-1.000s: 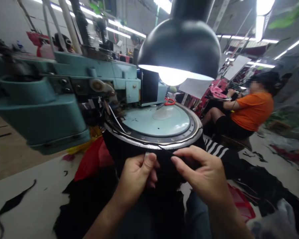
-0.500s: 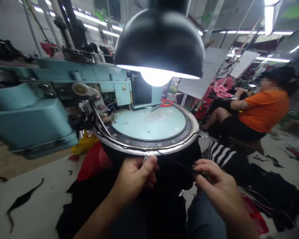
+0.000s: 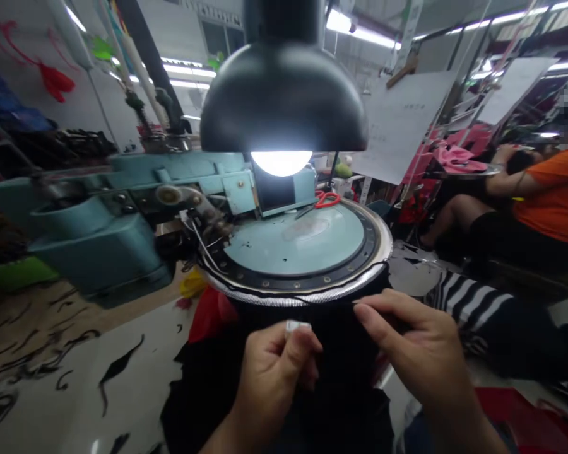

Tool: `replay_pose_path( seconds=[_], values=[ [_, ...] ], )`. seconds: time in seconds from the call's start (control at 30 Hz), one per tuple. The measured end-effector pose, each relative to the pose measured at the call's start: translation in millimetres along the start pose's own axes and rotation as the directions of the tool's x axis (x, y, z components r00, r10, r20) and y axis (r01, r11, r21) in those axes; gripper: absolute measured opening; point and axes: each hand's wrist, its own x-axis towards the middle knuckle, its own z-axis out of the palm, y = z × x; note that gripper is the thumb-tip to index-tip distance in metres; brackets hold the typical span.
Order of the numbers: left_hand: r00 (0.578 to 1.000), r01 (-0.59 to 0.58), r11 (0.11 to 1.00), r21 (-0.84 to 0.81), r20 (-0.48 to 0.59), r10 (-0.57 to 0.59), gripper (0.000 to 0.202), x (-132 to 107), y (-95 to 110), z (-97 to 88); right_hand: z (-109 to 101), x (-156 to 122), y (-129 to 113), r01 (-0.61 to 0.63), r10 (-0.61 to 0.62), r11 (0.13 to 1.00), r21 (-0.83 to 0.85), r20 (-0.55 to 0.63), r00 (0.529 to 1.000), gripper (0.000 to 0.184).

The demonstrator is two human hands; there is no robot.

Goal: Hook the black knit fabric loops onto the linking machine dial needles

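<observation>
Bench: white bench at far left, black scraps lying on it.
Machine: teal linking machine, left of the dial, its body tilted in view by the head camera.
Red cloth: red cloth just left of the black knit, partly behind it.
Left hand: left hand at the knit's upper edge, thumb bent over curled fingers in a narrow pinch; a small white patch shows at the thumb tip. Whether cloth lies in the pinch cannot be told.
Task thing: black knit hangs below the front of the needle ring, between both hands.
Overhead: black lamp, lit, above the teal dial.
Dial top: red-handled scissors at the far edge.
Right hand: right hand with fingers together and extended, tips on the knit just under the ring; narrow, grip cannot be told.
Far right: striped cloth beyond the right hand; co-worker in orange, seated, hands at pink cloth.
Step in hand: judged to be seating the knit's edge along the ring.
Next move: judged to call for fine fingertip control at that edge, both hands close to the rim.
</observation>
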Motion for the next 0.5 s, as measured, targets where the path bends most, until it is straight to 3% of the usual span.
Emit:
replay_pose_path(
  seconds=[0.13, 0.4, 0.5],
  values=[
    [0.995, -0.029, 0.999, 0.042, -0.096, 0.033, 0.059, -1, -7, 13.2, 0, 6, 2, -0.001, 0.001, 0.999, 0.032, 0.005, 1.0, 0.011],
    [0.998, -0.042, 0.998, 0.045, -0.049, 0.044, 0.061, 3, -12, 42.7, 5, 12, 2, 0.008, -0.002, 0.998, 0.069, -0.082, 0.997, 0.014],
    [1.0, -0.023, 0.996, 0.084, -0.006, 0.023, 0.064, 10, -25, 53.7, 11, 11, 10, 0.013, -0.005, 0.999, 0.052, -0.157, 0.988, 0.014]
  ],
)
